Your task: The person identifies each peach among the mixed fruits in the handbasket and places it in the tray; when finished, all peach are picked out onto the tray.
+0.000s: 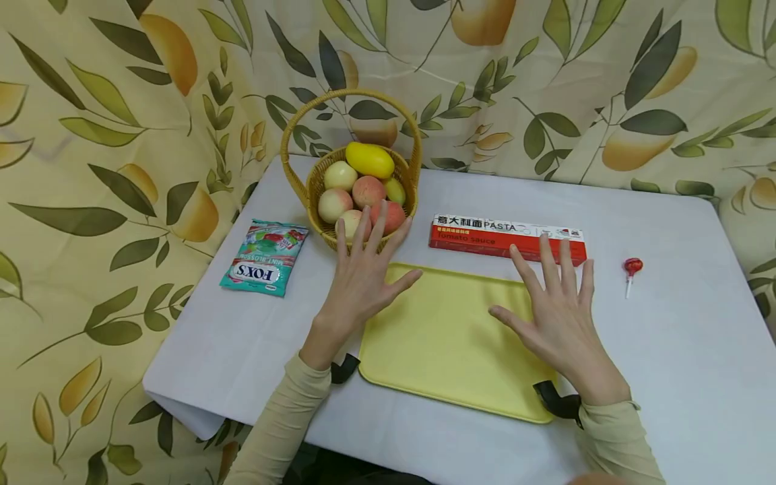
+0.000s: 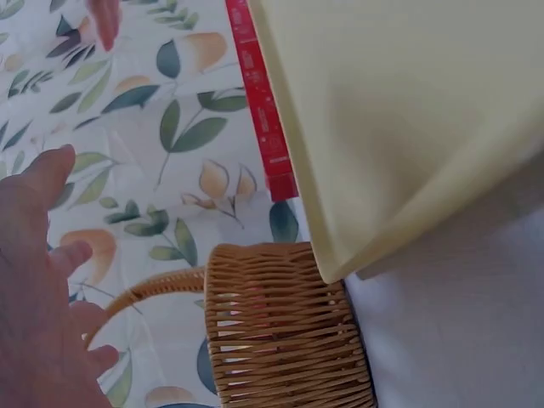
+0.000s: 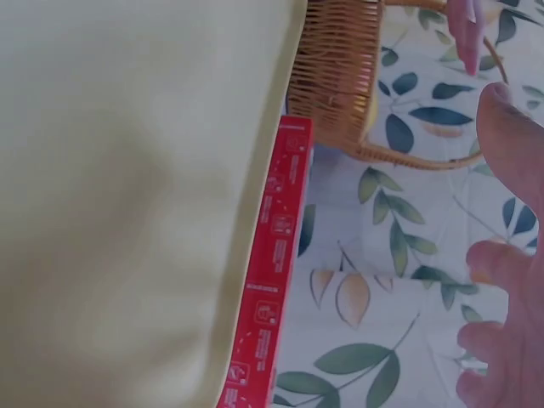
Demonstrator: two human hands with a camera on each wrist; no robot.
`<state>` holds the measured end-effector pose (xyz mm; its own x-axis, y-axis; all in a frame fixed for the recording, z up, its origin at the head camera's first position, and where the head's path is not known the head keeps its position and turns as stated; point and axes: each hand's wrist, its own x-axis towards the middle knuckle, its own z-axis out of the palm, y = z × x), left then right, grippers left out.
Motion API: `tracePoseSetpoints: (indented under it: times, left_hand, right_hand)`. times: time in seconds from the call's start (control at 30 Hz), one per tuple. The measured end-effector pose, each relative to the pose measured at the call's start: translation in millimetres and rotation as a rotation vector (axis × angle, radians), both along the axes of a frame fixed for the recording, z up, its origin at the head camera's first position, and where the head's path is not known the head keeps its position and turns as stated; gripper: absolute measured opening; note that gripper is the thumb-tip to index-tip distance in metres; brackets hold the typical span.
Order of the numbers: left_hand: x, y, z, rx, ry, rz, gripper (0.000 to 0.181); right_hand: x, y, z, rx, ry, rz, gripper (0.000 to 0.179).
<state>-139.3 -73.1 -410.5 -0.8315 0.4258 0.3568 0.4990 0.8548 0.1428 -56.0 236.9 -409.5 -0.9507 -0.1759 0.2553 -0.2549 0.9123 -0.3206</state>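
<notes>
My left hand (image 1: 358,283), fingers spread and holding nothing, hovers over the left edge of a yellow tray (image 1: 448,337). In the head view its fingertips overlap the front of a wicker basket (image 1: 312,185) filled with peaches (image 1: 368,192) and yellow fruit (image 1: 370,159). My right hand (image 1: 560,323) is spread too, above the tray's right side, with nothing in it. Its fingertips overlap a red pasta box (image 1: 473,237) lying behind the tray. Both wrist views show the hands raised, the tray and the box's side beyond them.
A teal Fox's candy bag (image 1: 265,258) lies left of the basket. At the right of the white-covered table (image 1: 673,350) is a red lollipop (image 1: 632,268). Leaf-patterned curtain (image 1: 485,87) hangs behind and to the left.
</notes>
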Motion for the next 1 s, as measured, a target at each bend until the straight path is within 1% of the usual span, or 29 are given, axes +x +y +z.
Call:
tracePoseSetpoints:
  times: [0.17,0.3,0.33,0.37,0.43,0.5,0.53,0.6,0.63,0.7,0.77,0.87,0.93,1.0]
  left_hand:
    - [-3.2,1.4,-1.0,0.006,-0.015,-0.016,0.083]
    - [-6.3,-7.3,-3.6,0.021,-0.026,-0.023,0.08]
    - [-7.4,-11.7,-3.2,0.041,-0.04,-0.019,0.08]
    - [-9.1,-17.5,-2.7,0.078,-0.059,-0.019,0.081]
    - [-14.4,-33.8,-1.2,0.187,-0.127,-0.013,0.084]
    - [-23.4,-54.6,2.0,0.326,-0.193,-0.008,0.087]
    - [-29.7,-65.7,3.8,0.395,-0.221,-0.002,0.088]
    - [-46.6,-87.4,6.6,0.53,-0.263,-0.001,0.088]
    - [-55.7,-96.8,9.0,0.581,-0.276,0.007,0.089]
    - [-73.5,-112.5,12.9,0.678,-0.271,0.027,0.09]
    - [-86.6,-124.9,17.8,0.764,-0.284,0.057,0.092]
    - [-97.2,-134.7,25.6,0.845,-0.334,0.097,0.093]
    - [-99.0,-136.5,32.0,0.88,-0.382,0.106,0.093]
    - [-99.0,-136.1,37.8,0.891,-0.412,0.102,0.093]
  right_hand:
    - [1.9,2.5,1.2,0.011,0.005,-0.006,0.098]
    - [1.2,-1.9,-0.8,0.016,0.006,0.017,0.097]
    - [0.0,-4.2,-1.4,0.021,0.008,0.025,0.097]
    - [-1.9,-7.0,-1.5,0.031,0.004,0.034,0.097]
    - [-9.0,-13.7,-0.6,0.056,-0.001,0.06,0.096]
    - [-21.8,-22.2,2.9,0.088,-0.021,0.091,0.095]
    - [-29.9,-27.0,5.5,0.105,-0.031,0.109,0.094]
    - [-49.2,-37.8,10.3,0.128,-0.048,0.15,0.091]
    - [-59.6,-43.9,12.8,0.134,-0.059,0.17,0.089]
    - [-81.5,-58.8,16.4,0.134,-0.072,0.228,0.086]
    - [-103.8,-77.7,18.9,0.126,-0.073,0.301,0.082]
    - [-134.3,-108.3,19.7,0.129,-0.097,0.383,0.079]
    - [-152.4,-128.4,18.3,0.134,-0.129,0.416,0.078]
    - [-168.6,-146.0,15.7,0.143,-0.175,0.425,0.078]
